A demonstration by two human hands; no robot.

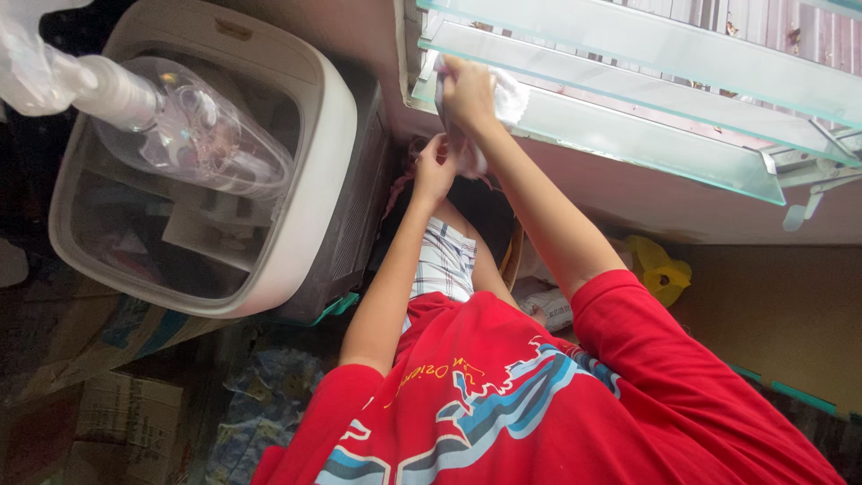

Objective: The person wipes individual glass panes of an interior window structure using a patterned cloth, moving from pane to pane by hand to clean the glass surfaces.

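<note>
Red shirt (539, 404) fills the foreground — both arms reach up to the glass louvre slat (628, 135). Right hand (467, 90) grips a white cloth (510, 97), pressed on the slat's left end. Left hand (435, 166) just below, fingers pinched on the cloth's hanging end — white washing machine (305, 180) beside.

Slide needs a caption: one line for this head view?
Right hand presses white cloth on glass louvre slat; left hand below.
</note>
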